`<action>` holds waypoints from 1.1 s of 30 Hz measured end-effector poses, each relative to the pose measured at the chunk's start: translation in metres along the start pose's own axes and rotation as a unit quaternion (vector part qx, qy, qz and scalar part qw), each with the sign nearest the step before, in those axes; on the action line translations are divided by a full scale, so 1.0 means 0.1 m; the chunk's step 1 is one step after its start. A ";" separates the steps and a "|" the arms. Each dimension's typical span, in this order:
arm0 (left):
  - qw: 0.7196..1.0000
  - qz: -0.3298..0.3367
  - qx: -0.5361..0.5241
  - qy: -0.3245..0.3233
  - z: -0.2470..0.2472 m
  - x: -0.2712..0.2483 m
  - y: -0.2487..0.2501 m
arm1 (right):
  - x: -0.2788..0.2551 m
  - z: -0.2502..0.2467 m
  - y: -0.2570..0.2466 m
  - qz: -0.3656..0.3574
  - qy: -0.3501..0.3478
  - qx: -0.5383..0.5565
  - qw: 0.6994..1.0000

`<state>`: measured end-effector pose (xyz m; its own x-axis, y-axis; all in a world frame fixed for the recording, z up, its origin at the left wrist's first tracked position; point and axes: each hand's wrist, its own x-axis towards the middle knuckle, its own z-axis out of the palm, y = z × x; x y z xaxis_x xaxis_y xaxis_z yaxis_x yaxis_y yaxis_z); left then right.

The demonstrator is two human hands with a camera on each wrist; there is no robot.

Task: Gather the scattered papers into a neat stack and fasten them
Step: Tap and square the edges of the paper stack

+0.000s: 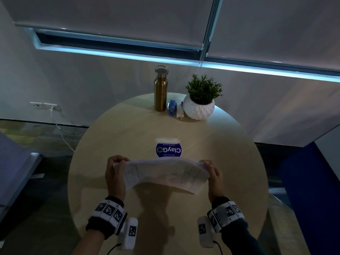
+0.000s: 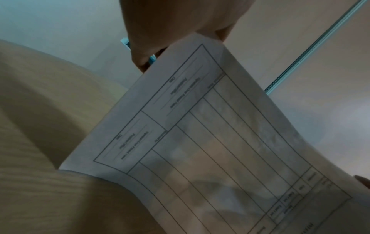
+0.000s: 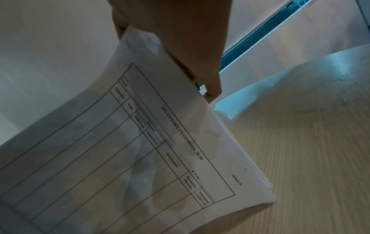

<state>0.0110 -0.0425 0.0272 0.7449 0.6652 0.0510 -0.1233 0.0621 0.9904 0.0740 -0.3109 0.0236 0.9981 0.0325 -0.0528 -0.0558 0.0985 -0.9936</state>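
Note:
A stack of printed forms (image 1: 162,174) hangs above the round wooden table (image 1: 114,137), bowed between both hands. My left hand (image 1: 116,171) grips its left end and my right hand (image 1: 212,174) grips its right end. The left wrist view looks up at the sheets (image 2: 200,142) with fingers (image 2: 144,52) curled over their top edge. Seen from the right wrist, the stack (image 3: 140,150) shows several layered sheet edges at its lower right, with fingers (image 3: 208,82) pinching the top. A blue stapler (image 1: 172,107) stands at the table's far side.
Next to the stapler stand a gold metal bottle (image 1: 161,89) and a white pot with a green plant (image 1: 199,105). A blue and white ClayGo sign (image 1: 168,149) lies just beyond the papers. Blue seating (image 1: 303,181) flanks the table on the right.

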 end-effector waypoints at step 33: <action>0.986 -0.047 0.074 -0.144 -0.07 0.36 -0.16 | 0.09 -0.04 0.09 0.049 -0.071 -0.126 0.988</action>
<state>0.0357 -0.0145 0.0119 0.9064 0.4214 -0.0286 0.0366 -0.0108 0.9993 0.0823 -0.3135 0.0140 0.9734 0.1698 -0.1539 -0.1265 -0.1615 -0.9787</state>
